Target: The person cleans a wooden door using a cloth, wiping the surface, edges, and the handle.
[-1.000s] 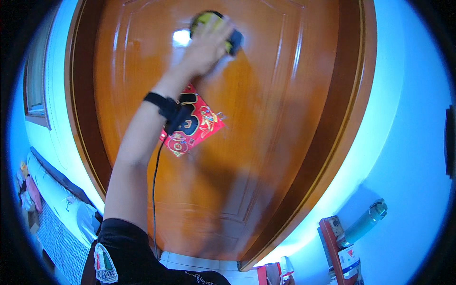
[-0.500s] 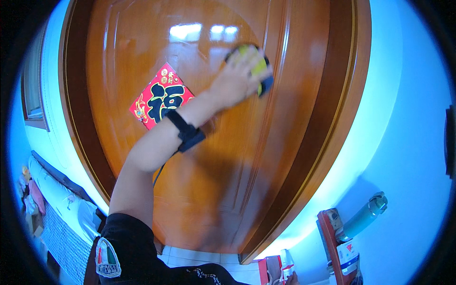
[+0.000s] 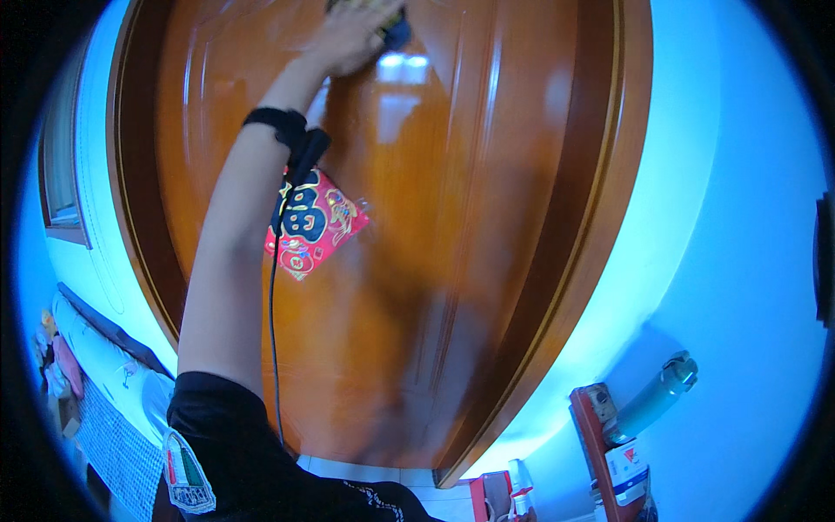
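My left hand (image 3: pixel 350 36) reaches up to the top of the view, its fingers curled over a yellow and dark blue pad (image 3: pixel 397 33). The pad is pressed to or held right at the glossy brown wooden door (image 3: pixel 383 322); whether it is a sponge or a folded cloth is unclear. A black strap with a small dark box and a cable (image 3: pixel 273 304) is around the left wrist. Below the hand, a red paper decoration (image 3: pixel 326 233) with a black character is on the door, tilted and partly behind my forearm. My right hand does not show.
A dark wooden frame (image 3: pixel 570 252) surrounds the door. At lower right, a reddish shelf (image 3: pixel 600 461) bears a green bottle (image 3: pixel 654 402) and a white box (image 3: pixel 628 474). Beside it stand a red box (image 3: pixel 490 496) and a white bottle (image 3: pixel 520 478). A bed (image 3: pixel 104 348) lies at left.
My left hand has moved up and to the left across the door with the pad. The red decoration now appears lower and turned almost upside down.
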`<action>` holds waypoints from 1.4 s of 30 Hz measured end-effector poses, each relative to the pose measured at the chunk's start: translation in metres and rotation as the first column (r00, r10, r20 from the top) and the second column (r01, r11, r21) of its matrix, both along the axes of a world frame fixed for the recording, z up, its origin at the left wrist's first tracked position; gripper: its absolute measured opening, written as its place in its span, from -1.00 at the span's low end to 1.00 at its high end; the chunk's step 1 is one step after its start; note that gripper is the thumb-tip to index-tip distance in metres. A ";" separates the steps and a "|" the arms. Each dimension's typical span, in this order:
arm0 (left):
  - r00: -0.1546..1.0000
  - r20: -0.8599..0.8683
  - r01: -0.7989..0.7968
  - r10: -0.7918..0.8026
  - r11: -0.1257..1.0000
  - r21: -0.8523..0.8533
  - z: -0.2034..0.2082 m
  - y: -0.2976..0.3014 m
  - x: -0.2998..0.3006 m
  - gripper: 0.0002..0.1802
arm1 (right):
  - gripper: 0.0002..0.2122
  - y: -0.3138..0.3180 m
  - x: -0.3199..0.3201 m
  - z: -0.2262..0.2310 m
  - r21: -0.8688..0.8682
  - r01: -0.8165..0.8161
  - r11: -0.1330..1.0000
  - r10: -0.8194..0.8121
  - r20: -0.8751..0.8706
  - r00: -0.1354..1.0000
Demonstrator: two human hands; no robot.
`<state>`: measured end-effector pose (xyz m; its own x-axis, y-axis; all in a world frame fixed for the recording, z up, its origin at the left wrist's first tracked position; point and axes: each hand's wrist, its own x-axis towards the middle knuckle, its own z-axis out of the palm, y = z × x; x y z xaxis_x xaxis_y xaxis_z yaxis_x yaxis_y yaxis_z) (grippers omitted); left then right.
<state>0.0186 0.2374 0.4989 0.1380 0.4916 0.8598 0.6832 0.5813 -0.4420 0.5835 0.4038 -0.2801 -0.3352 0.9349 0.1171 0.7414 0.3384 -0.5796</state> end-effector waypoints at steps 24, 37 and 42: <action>0.970 -0.202 0.053 -0.137 0.926 -0.375 -0.101 0.083 0.047 -0.40 | -0.66 -0.011 0.009 -0.003 -0.178 0.088 0.980 -0.071 0.102 0.992; 0.974 -0.178 0.175 -0.141 0.966 0.190 0.031 0.121 0.035 -0.39 | -0.62 -0.010 0.042 -0.039 -0.051 0.148 0.988 -0.147 0.011 0.989; 0.960 -0.276 -0.019 -0.039 0.979 -0.205 -0.062 0.134 0.065 -0.46 | -0.61 -0.014 0.029 -0.007 -0.100 0.203 0.974 -0.191 0.119 0.974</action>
